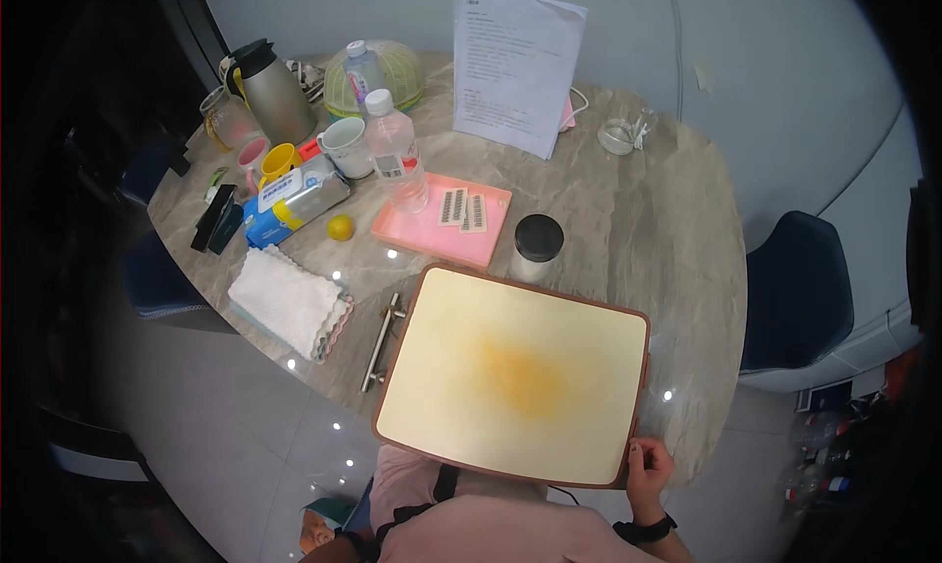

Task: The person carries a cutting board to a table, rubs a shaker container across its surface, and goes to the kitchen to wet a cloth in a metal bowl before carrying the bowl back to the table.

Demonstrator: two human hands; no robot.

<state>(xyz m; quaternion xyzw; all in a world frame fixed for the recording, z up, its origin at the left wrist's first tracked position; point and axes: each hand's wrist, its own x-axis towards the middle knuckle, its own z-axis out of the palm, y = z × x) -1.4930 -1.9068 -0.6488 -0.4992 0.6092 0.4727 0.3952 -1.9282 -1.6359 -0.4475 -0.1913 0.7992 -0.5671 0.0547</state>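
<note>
A cream cutting board [442, 347] with a brown rim lies at the table's near edge, just in front of my body. An orange-yellow stain [525, 379] spreads over its middle. My right hand [651, 465] is at the board's lower right corner, its fingers curled closed on the edge there. My left hand is out of sight; only part of that arm shows at the bottom. Beyond the board stands a jar [538, 249] with a black lid. A metal bar handle [381, 342] lies along the board's left side.
Left of the board are folded cloths [289, 303], a wipes pack [294, 200] and a small yellow fruit [340, 228]. A pink tray [451, 239], clear bottle [394, 151], mugs [345, 146], thermos jug [275, 97], propped paper [515, 73] and glass ashtray [618, 136] stand farther back.
</note>
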